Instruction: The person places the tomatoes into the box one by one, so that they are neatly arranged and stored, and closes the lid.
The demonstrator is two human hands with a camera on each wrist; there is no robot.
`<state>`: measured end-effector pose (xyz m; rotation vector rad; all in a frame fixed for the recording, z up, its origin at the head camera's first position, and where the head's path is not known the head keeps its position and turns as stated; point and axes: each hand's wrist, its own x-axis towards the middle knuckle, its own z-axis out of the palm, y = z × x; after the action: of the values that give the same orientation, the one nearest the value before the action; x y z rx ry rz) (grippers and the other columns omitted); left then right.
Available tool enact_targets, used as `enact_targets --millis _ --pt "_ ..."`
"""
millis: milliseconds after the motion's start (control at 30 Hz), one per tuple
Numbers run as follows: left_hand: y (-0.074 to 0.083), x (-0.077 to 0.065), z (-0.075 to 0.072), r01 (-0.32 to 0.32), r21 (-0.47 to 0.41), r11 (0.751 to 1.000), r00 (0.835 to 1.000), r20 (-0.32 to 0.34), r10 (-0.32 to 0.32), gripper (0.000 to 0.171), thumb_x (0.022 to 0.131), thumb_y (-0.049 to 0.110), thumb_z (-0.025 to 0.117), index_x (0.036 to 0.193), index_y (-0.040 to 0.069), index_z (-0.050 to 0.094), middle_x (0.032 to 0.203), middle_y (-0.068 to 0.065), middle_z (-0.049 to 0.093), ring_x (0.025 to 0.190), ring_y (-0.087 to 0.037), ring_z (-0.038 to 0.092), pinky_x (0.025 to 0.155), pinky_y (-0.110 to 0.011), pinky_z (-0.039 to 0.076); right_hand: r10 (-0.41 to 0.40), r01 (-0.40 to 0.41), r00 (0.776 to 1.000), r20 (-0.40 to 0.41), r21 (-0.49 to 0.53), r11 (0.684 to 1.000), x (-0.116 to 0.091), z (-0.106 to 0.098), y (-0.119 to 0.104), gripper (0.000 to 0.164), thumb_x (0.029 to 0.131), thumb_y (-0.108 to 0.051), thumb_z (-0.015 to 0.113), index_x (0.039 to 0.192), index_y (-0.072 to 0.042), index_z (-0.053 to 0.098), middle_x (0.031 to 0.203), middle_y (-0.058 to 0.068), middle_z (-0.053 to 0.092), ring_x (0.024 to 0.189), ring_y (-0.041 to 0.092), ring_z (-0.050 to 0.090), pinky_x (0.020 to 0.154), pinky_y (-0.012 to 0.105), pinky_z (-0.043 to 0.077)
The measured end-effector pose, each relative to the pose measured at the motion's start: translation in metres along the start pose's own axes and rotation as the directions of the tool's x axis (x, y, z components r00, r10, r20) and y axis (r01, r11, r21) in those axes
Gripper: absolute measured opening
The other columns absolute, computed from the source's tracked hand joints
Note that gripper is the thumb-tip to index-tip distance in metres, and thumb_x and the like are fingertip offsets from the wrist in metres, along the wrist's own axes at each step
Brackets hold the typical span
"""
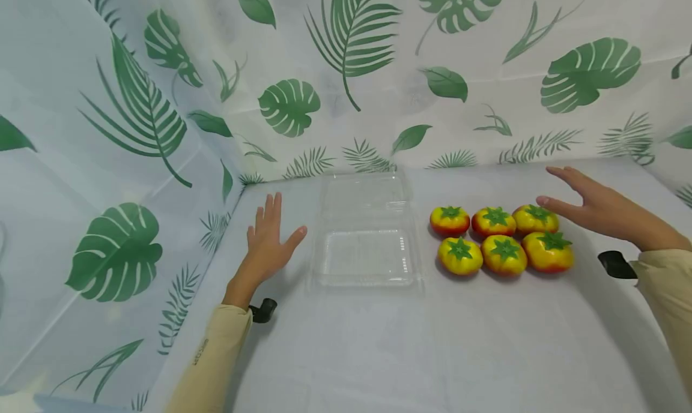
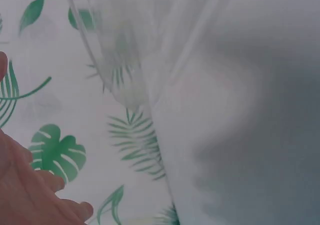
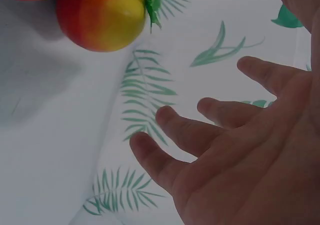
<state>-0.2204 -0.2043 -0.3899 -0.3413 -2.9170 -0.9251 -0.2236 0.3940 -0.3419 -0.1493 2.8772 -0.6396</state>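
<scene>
My left hand (image 1: 267,242), fingers straight and thumb spread, is held to the left of a clear plastic clamshell box (image 1: 367,284) that lies with its lid raised at the back. To the right of the box, several red-and-yellow tomatoes (image 1: 504,256) with green leafy tops sit in two rows. Beside the rightmost ones my right hand (image 1: 600,206) hovers with its fingers extended and nothing in it. The right wrist view shows that hand's spread fingers (image 3: 190,135) and a tomato (image 3: 102,17) at the upper left. In the left wrist view the box (image 2: 120,60) looks blurred.
A white cloth (image 1: 378,353) covers the table. Behind and to the left hang white sheets printed with green leaves (image 1: 289,107), meeting the table along its back and left edges. A black wrist camera (image 1: 264,310) is strapped at the left wrist, another (image 1: 617,265) at the right.
</scene>
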Motion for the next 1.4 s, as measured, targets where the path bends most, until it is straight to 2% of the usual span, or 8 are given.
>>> enact_targets --millis 167,300,533,767,900,1033,1200,1400 --pt "0.009 -0.013 0.012 -0.017 -0.111 0.994 0.997 0.067 0.024 0.099 0.108 0.054 0.054 0.172 0.014 -0.011 0.178 -0.011 -0.014 0.162 -0.038 -0.012 0.122 -0.074 -0.004 -0.033 0.033 0.999 0.018 0.002 0.999 0.002 -0.004 -0.005 0.096 0.107 -0.051 0.06 0.168 0.004 0.01 0.164 0.044 0.013 0.139 0.07 0.026 0.102 0.087 0.03" --pt "0.016 -0.021 0.019 -0.011 -0.184 0.983 0.991 0.127 0.035 0.101 0.107 0.055 0.055 0.172 0.013 -0.011 0.178 -0.01 -0.015 0.163 -0.033 -0.01 0.123 -0.072 -0.003 -0.079 0.079 0.996 0.04 -0.001 0.997 0.006 -0.004 -0.01 0.087 0.107 -0.047 0.063 0.167 0.001 0.021 0.162 0.041 0.025 0.137 0.067 0.033 0.1 0.087 0.034" --pt "0.019 -0.031 0.029 0.011 -0.26 0.966 0.979 0.2 0.043 0.109 0.103 0.056 0.062 0.172 0.013 -0.011 0.178 -0.009 -0.017 0.163 -0.033 -0.009 0.125 -0.07 0.003 -0.108 0.112 0.989 0.1 -0.032 0.993 0.014 0.0 -0.011 0.079 0.105 -0.042 0.068 0.161 0.002 0.035 0.154 0.042 0.04 0.133 0.067 0.041 0.096 0.083 0.041" --pt "0.02 -0.033 0.043 -0.002 -0.253 0.967 0.973 0.224 0.06 0.118 0.098 0.056 0.071 0.171 0.01 -0.01 0.178 -0.012 -0.016 0.163 -0.033 -0.008 0.126 -0.066 0.009 -0.108 0.116 0.985 0.132 -0.053 0.992 0.017 0.002 -0.005 0.076 0.103 -0.046 0.069 0.157 0.002 0.044 0.151 0.042 0.045 0.129 0.066 0.048 0.095 0.079 0.046" --pt "0.021 -0.035 0.049 -0.002 -0.242 0.97 0.971 0.233 0.06 0.121 0.095 0.055 0.074 0.172 0.008 -0.006 0.178 -0.012 -0.015 0.163 -0.037 -0.006 0.125 -0.069 0.009 -0.12 0.128 0.984 0.133 -0.055 0.99 0.017 0.005 -0.002 0.071 0.103 -0.046 0.07 0.152 0.002 0.053 0.143 0.041 0.054 0.121 0.059 0.058 0.094 0.075 0.049" --pt "0.022 -0.037 0.055 0.001 -0.245 0.97 0.968 0.242 0.061 0.123 0.092 0.055 0.078 0.172 0.01 -0.004 0.178 -0.01 -0.015 0.162 -0.041 -0.004 0.123 -0.072 0.01 -0.124 0.129 0.979 0.161 -0.023 0.991 0.018 0.011 0.002 0.063 0.102 -0.042 0.072 0.146 0.002 0.06 0.135 0.037 0.062 0.116 0.055 0.063 0.093 0.073 0.051" --pt "0.023 -0.038 0.056 -0.006 -0.266 0.964 0.967 0.242 0.073 0.123 0.092 0.052 0.079 0.173 0.011 -0.003 0.178 -0.011 -0.014 0.163 -0.038 -0.004 0.124 -0.071 0.013 -0.097 0.1 0.978 0.186 -0.009 0.995 0.021 0.016 0.003 0.065 0.101 -0.041 0.075 0.145 0.004 0.06 0.134 0.036 0.062 0.113 0.051 0.064 0.094 0.073 0.052" --pt "0.022 -0.037 0.057 -0.016 -0.25 0.968 0.972 0.224 0.074 0.122 0.094 0.056 0.075 0.172 0.007 -0.005 0.179 -0.011 -0.014 0.163 -0.035 -0.004 0.125 -0.068 0.011 -0.09 0.094 0.983 0.159 -0.014 0.996 0.021 0.017 0.003 0.066 0.1 -0.039 0.076 0.145 0.005 0.058 0.136 0.037 0.059 0.119 0.056 0.056 0.096 0.076 0.048"
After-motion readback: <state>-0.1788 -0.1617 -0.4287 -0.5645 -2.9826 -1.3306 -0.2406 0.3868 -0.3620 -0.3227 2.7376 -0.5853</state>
